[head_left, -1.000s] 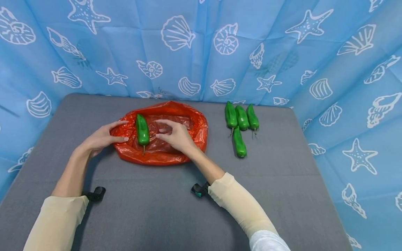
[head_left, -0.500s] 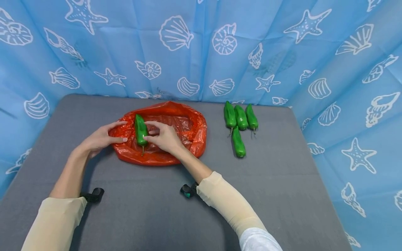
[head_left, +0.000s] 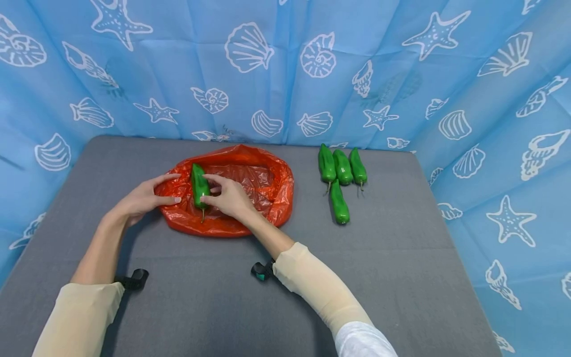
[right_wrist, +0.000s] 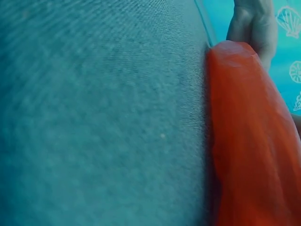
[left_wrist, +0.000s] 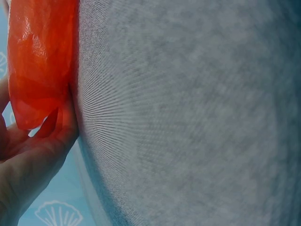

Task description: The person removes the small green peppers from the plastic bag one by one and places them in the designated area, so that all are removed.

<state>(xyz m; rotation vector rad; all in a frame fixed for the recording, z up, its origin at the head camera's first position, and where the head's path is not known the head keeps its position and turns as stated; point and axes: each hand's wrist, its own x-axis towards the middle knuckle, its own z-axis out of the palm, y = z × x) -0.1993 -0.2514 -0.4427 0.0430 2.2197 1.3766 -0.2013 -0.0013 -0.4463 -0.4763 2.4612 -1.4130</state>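
Note:
A red plastic bag (head_left: 282, 191) lies on the table with its mouth spread wide and its rim rolled out. Inside its left part is a green pepper (head_left: 199, 186), stem toward the near rim. My left hand (head_left: 144, 196) grips the bag's left end, thumb in front and fingers behind; the left wrist view shows the fingers around the red film (left_wrist: 40, 61). My right hand (head_left: 229, 196) reaches over the near rim, its thumb and forefinger curved onto the pepper's right side. Its other fingers are partly hidden. The right wrist view shows the bag's outer side (right_wrist: 249, 127), not the pepper.
Several green peppers (head_left: 343, 168) lie together at the back right of the grey table (head_left: 379, 277), one (head_left: 340, 206) nearer than the others. A blue shell-print curtain (head_left: 285, 64) hangs behind and at the sides.
My right hand has moved left across the bag onto the green pepper, which has stayed put. My left hand keeps its place on the bag's left end.

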